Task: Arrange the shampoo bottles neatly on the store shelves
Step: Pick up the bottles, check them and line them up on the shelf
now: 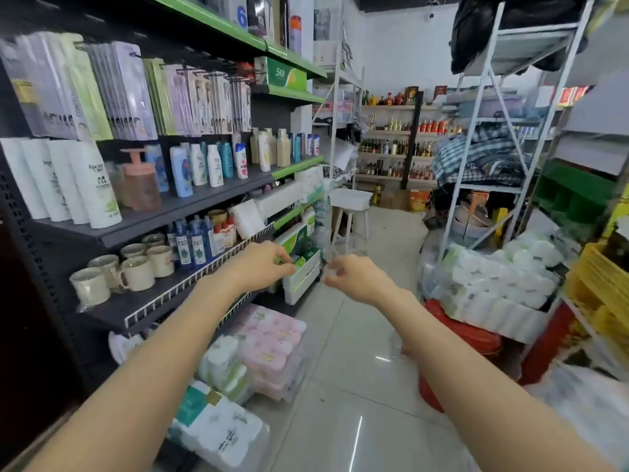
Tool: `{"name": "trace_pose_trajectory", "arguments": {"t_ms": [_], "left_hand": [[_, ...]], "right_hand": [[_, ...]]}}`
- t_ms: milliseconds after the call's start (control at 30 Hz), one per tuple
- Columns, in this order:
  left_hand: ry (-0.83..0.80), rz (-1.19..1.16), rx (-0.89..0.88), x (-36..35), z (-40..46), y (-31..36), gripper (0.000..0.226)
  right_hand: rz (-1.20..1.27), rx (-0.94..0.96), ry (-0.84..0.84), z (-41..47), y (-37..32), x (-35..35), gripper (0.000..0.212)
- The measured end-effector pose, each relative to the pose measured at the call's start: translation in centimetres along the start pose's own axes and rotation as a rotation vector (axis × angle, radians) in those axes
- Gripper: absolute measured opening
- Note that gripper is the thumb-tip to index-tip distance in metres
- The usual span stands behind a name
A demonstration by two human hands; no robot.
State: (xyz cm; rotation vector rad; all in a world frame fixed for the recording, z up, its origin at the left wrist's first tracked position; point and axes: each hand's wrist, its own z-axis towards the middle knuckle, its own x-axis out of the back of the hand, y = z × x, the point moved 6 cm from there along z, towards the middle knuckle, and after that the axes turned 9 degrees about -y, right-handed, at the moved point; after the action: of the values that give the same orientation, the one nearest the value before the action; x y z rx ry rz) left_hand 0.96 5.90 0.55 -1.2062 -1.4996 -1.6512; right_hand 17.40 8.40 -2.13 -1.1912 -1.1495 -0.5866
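Shampoo bottles stand in a row on the dark middle shelf (190, 207) at the left: tall white bottles (97, 185), a pink pump bottle (139, 182), then blue and white bottles (199, 166) and beige ones (272, 148) farther back. My left hand (262, 264) hangs in the air in front of the lower shelf's wire rail, its fingers loosely curled and holding nothing. My right hand (354, 277) is stretched out over the aisle floor beside it, fingers loosely bent and empty. Neither hand touches a bottle.
Cups (115, 270) and small blue bottles (192, 243) sit on the lower shelf. Packs of tissue rolls (258, 349) lie on the floor below it. More tissue packs (503, 284) and a metal rack (510, 131) line the aisle's right side. A white stool (350, 212) stands ahead.
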Motion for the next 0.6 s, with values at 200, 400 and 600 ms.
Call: {"name": "trace_pose_trajectory", "arguments": {"t_ms": [200, 400, 600], "left_hand": [[0.129, 0.025, 0.064, -2.2, 8.2, 1.1, 0.031], [0.185, 0.033, 0.11, -3.4, 16.5, 1.5, 0.029], [0.191, 0.029, 0.107, -3.7, 27.0, 0.9, 0.03]], "right_hand": [[-0.014, 0.012, 0.083, 5.5, 7.0, 2.2, 0.038], [0.014, -0.005, 0.187, 11.5, 13.1, 4.6, 0.029], [0.001, -0.047, 0.229, 20.1, 18.8, 6.8, 0.03]]}}
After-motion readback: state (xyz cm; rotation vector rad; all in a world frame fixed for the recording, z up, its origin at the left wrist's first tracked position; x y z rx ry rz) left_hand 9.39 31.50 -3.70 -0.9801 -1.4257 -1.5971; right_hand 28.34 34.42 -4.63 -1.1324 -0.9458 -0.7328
